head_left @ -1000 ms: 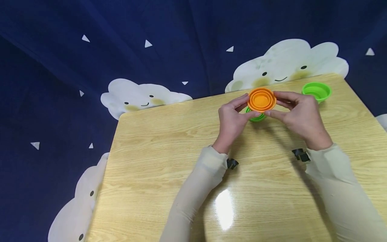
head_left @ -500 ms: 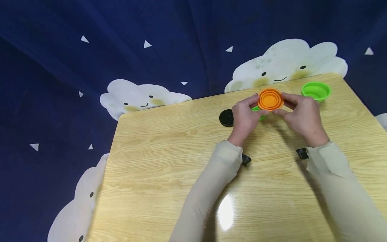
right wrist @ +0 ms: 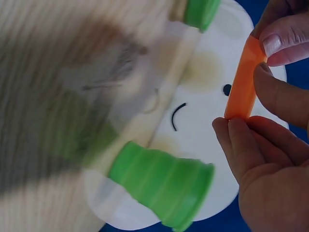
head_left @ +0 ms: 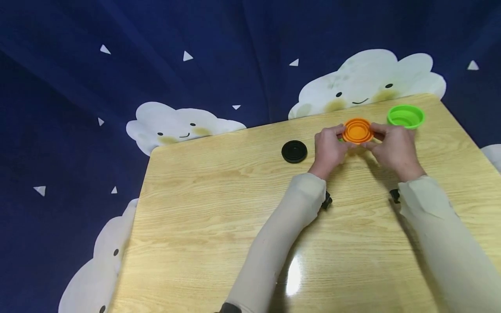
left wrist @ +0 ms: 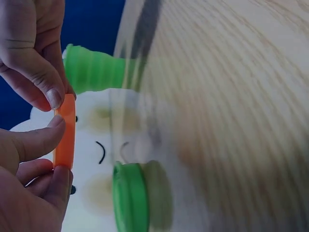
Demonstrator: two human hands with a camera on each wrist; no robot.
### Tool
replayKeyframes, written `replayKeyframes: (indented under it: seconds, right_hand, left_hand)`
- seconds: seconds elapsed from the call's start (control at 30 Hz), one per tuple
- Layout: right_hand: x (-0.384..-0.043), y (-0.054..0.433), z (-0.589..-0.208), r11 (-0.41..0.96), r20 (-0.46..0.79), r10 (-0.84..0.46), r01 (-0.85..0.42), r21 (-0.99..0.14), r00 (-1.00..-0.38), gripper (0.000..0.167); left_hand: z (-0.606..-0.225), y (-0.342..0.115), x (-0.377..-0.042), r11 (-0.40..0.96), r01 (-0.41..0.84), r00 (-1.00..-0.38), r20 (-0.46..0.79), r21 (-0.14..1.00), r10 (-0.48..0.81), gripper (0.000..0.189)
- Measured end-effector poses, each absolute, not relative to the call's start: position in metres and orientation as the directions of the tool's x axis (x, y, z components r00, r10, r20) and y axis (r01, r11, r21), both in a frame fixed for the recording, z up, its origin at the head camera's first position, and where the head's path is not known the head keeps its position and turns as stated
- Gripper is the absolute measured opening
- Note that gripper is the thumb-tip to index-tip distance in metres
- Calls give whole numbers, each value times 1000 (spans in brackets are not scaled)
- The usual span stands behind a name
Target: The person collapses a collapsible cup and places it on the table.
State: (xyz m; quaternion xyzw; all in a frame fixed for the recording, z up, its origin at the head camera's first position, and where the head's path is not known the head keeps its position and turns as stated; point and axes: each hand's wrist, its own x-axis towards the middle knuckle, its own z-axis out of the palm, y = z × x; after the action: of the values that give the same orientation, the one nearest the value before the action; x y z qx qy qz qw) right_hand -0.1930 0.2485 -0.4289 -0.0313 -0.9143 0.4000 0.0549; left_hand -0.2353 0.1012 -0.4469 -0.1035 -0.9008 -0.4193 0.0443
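Note:
A collapsed orange folding cup [head_left: 358,131] with concentric rings is held up over the far right part of the table. My left hand [head_left: 328,147] pinches its left rim between thumb and fingers. On the opposite rim, my right hand [head_left: 398,150] grips it the same way. Seen edge-on in the left wrist view, the orange cup [left wrist: 65,133] is a flat disc. A flattened green cup [left wrist: 131,198] lies on the table, mostly hidden behind my left hand in the head view. Just beyond my right hand stands an expanded green cup [head_left: 406,116], wide rim up.
A black round ringed disc [head_left: 294,151] lies left of my left hand. The wooden table [head_left: 203,208] meets a dark blue cloth [head_left: 219,52] with white clouds at its far edge.
Both hands have carried the orange cup rightward and slightly lower. The black disc, hidden by my left hand at first, now shows fully, while the flattened green cup is more covered.

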Motion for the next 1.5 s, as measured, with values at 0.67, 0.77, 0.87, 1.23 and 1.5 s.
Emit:
replayKeyframes:
  seconds: [0.67,0.77,0.87,1.23,1.5]
  right_hand:
    - [-214,266,-461,790,80,16,-37,-612,-997,44]
    - [-214,269,-463,800,64,12,-29,-599,-998,44]
    - [-214,273,-465,807,54,-2,-33,-590,-999,43]
    - [-214,276,-469,817,19,-21,-28,-576,-1000,41]
    - [-200,282,-462,764,43,52,12,-645,-998,52]
  left_hand:
    - [-468,119,-258,855,375,-924,72,357,375,22]
    - [-467,123,-258,862,408,-910,55,302,412,19]
    - [-466,127,-258,875,402,-911,22,269,411,19]
    - [-463,137,-261,898,402,-911,-16,181,411,28]
    - [-453,141,-257,887,345,-933,12,305,359,25]
